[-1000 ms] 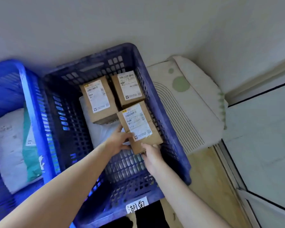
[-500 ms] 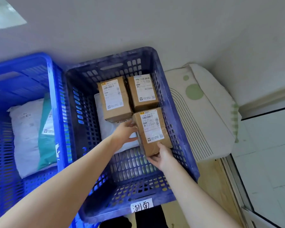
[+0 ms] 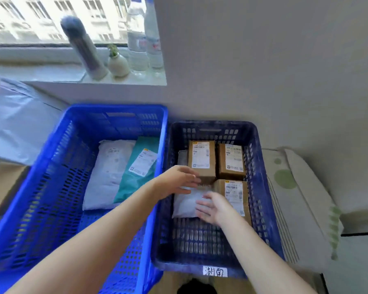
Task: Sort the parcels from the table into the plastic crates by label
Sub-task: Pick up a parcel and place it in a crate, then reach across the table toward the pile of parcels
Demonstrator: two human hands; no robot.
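Mailer (image 3: 185, 203) under left hand (image 3: 176, 181) (& right hand (image 3: 214, 207))

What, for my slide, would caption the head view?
Left hand and right hand over a white bag beside three boxes in the dark crate; two bags in the blue crate.

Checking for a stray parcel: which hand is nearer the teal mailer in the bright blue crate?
Left. The left hand is just inside the dark blue crate, right of the teal mailer; the right hand is farther right, over the white mailer there.
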